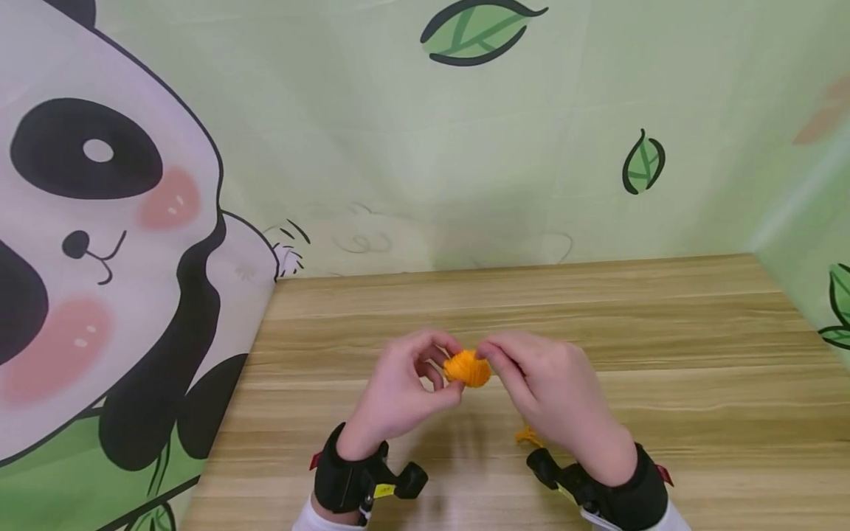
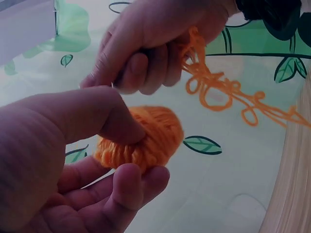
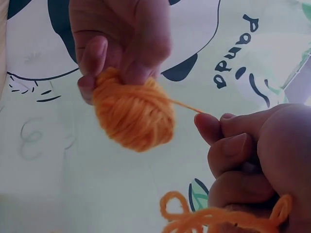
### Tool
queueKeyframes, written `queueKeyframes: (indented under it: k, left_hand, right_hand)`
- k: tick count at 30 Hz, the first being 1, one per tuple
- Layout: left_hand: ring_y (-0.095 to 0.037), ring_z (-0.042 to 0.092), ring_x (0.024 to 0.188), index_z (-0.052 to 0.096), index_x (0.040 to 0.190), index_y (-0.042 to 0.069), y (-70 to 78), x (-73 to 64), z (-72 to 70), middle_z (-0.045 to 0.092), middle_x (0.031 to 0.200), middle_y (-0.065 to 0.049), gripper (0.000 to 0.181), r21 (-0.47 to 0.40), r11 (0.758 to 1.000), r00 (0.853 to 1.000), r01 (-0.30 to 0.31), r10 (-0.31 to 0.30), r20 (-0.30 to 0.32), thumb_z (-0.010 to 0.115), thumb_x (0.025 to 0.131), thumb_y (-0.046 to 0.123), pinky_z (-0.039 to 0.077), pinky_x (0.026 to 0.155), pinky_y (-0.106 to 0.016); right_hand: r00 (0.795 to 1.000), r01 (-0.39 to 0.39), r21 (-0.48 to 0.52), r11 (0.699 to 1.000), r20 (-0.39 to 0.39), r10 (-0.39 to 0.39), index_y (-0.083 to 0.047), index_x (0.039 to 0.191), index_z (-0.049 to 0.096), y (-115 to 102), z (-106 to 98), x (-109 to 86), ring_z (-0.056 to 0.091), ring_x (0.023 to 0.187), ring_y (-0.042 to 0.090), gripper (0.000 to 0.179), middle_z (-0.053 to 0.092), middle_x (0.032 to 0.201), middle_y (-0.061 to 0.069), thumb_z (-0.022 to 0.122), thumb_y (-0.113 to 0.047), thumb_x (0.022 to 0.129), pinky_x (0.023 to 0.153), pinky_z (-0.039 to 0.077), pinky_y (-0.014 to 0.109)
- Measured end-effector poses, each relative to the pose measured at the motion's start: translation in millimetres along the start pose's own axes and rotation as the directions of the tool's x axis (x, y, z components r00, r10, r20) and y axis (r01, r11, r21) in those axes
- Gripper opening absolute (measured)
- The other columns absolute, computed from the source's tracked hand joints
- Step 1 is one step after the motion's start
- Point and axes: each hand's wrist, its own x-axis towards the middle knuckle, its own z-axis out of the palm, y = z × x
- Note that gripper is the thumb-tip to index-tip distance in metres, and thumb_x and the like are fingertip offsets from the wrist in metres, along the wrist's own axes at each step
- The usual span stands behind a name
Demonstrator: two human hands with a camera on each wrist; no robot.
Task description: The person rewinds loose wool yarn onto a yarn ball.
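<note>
Between thumb and fingers, my left hand (image 1: 405, 383) grips a small ball of orange yarn (image 1: 468, 369) above the table. On its right, my right hand (image 1: 554, 383) pinches a strand (image 3: 186, 105) between thumb and index finger. That strand runs taut from the ball to the fingertips in the right wrist view, and the other fingers of that hand curl in. Loose, looped yarn (image 2: 218, 92) trails out below the right hand; a bit of this loose yarn (image 1: 529, 436) shows by the right wrist in the head view. My left fingers cover part of the ball.
Under both hands lies a wood-grain table (image 1: 332, 310). Behind it hangs a pale green backdrop (image 1: 372, 147) with leaves and a large panda (image 1: 99, 221) at left. Black straps with cameras sit on the left wrist (image 1: 355, 472) and right wrist (image 1: 624, 490).
</note>
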Motion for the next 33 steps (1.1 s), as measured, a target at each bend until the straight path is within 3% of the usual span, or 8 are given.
queueKeyframes:
  k: [4, 9, 17, 21, 24, 28, 30, 33]
  left_hand:
    - [-0.015, 0.061, 0.073, 0.065, 0.103, 0.013, 2.9, -0.8, 0.0, 0.066, 0.094, 0.0, 0.033, -0.053, 0.998, 0.998, -0.023, 0.026, 0.06, 0.077, 0.075, 0.002, 0.059, 0.056, -0.035]
    - [-0.018, 0.062, 0.078, 0.064, 0.105, 0.01, 6.3, -2.4, -3.4, 0.066, 0.096, -0.004, 0.033, -0.142, 0.989, 0.995, -0.035, 0.048, 0.083, 0.077, 0.076, 0.0, 0.06, 0.061, -0.034]
    - [-0.025, 0.064, 0.084, 0.063, 0.107, 0.003, 6.4, -2.8, -8.3, 0.067, 0.099, -0.012, 0.035, -0.277, 0.961, 0.997, -0.007, 0.027, 0.069, 0.076, 0.075, -0.007, 0.061, 0.07, -0.03]
    - [-0.026, 0.065, 0.083, 0.06, 0.108, -0.004, 7.5, -3.6, -9.4, 0.066, 0.099, -0.016, 0.035, -0.359, 0.933, 0.999, 0.023, -0.006, 0.05, 0.073, 0.076, -0.008, 0.06, 0.071, -0.026]
    - [-0.025, 0.065, 0.08, 0.057, 0.111, -0.009, 8.6, -4.5, -9.7, 0.065, 0.1, -0.017, 0.036, -0.455, 0.889, 0.998, 0.06, -0.052, 0.029, 0.07, 0.078, -0.009, 0.06, 0.07, -0.025]
    - [-0.026, 0.066, 0.084, 0.055, 0.116, -0.012, 8.8, -4.3, -9.9, 0.066, 0.105, -0.016, 0.037, -0.547, 0.832, 0.993, 0.09, -0.12, -0.02, 0.068, 0.082, -0.008, 0.06, 0.071, -0.027]
    - [-0.028, 0.066, 0.088, 0.055, 0.117, -0.011, 8.5, -3.6, -9.7, 0.066, 0.107, -0.017, 0.037, -0.554, 0.827, 0.987, 0.09, -0.15, -0.063, 0.068, 0.084, -0.007, 0.06, 0.073, -0.028]
    - [-0.03, 0.065, 0.091, 0.055, 0.118, -0.008, 7.5, -2.6, -9.1, 0.065, 0.11, -0.018, 0.036, -0.529, 0.844, 0.971, 0.089, -0.191, -0.14, 0.069, 0.085, -0.004, 0.06, 0.078, -0.03]
  right_hand:
    - [1.0, -0.026, -0.014, 1.0, 0.0, 0.026, -0.012, 0.091, 0.071, 3, 1, 1.4, 0.045, 0.052, 0.003, 0.004, 0.063, 0.074, -0.006, 0.068, -0.01, 0.092, 0.043, 0.044, 0.022]
    - [0.996, -0.074, -0.013, 0.997, 0.038, 0.075, -0.012, 0.092, 0.072, 7, 2, 1.9, 0.042, 0.051, 0.005, 0.007, 0.062, 0.072, -0.007, 0.065, -0.013, 0.095, 0.044, 0.041, 0.023]
    - [0.977, -0.137, 0.023, 0.99, 0.171, 0.132, -0.019, 0.092, 0.069, 11, 9, 1.1, 0.046, 0.056, 0.005, 0.014, 0.061, 0.075, -0.01, 0.058, -0.021, 0.101, 0.051, 0.044, 0.025]
    - [0.963, -0.16, 0.024, 0.987, 0.225, 0.151, -0.019, 0.096, 0.069, 11, 12, 0.9, 0.045, 0.056, 0.006, 0.016, 0.059, 0.072, -0.01, 0.055, -0.022, 0.103, 0.051, 0.045, 0.026]
    - [0.938, -0.182, -0.006, 0.983, 0.3, 0.175, -0.016, 0.104, 0.068, 10, 15, 0.4, 0.043, 0.054, 0.008, 0.015, 0.052, 0.066, -0.01, 0.053, -0.02, 0.103, 0.053, 0.045, 0.027]
    - [0.883, -0.196, -0.049, 0.979, 0.425, 0.198, -0.015, 0.107, 0.066, 5, 22, -1.4, 0.044, 0.055, 0.009, 0.015, 0.041, 0.061, -0.01, 0.052, -0.021, 0.103, 0.056, 0.046, 0.029]
    - [0.86, -0.191, -0.048, 0.98, 0.474, 0.191, -0.018, 0.105, 0.066, 2, 25, -2.4, 0.047, 0.057, 0.009, 0.018, 0.042, 0.061, -0.01, 0.05, -0.026, 0.105, 0.058, 0.048, 0.029]
    - [0.839, -0.164, -0.019, 0.986, 0.523, 0.15, -0.02, 0.103, 0.067, -2, 29, -4.5, 0.051, 0.061, 0.007, 0.021, 0.047, 0.064, -0.012, 0.048, -0.03, 0.106, 0.059, 0.049, 0.028]
